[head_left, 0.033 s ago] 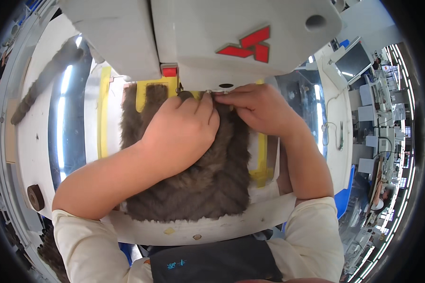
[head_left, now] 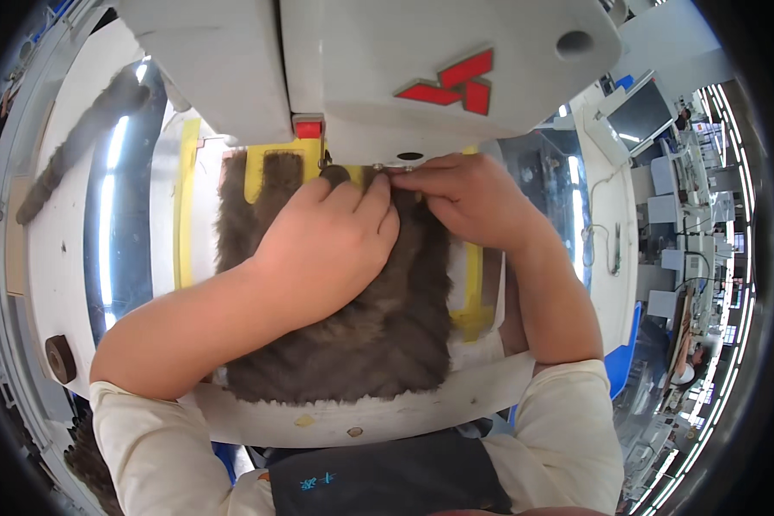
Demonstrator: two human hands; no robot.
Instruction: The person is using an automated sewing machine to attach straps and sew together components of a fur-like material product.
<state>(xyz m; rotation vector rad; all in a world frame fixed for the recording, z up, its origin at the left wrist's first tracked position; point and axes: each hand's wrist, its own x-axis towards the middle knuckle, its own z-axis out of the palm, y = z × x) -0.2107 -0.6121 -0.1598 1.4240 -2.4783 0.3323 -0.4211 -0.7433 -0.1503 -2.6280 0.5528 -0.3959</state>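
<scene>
A brown-grey fur piece (head_left: 335, 361) lies under a white sewing machine head (head_left: 361, 60) with a red emblem, over a yellow plate (head_left: 254, 172). My left hand (head_left: 322, 236) rests on the fur with curled fingers pressed into it just below the machine. Beside it, my right hand (head_left: 473, 202) pinches the fur's upper edge at the needle area, index finger stretched toward my left fingertips. Both hands' fingertips are close together; exactly what lies between them is partly hidden.
A long grey fur strip (head_left: 82, 146) lies on the white table at left, above a brown roll (head_left: 60, 359). At right are a metal tool (head_left: 617, 249) with a cord, a blue chair (head_left: 623, 344), a monitor and other workstations, where a person sits far right.
The whole view has shifted very slightly to the left. My hands and the fur look almost unchanged relative to the machine.
</scene>
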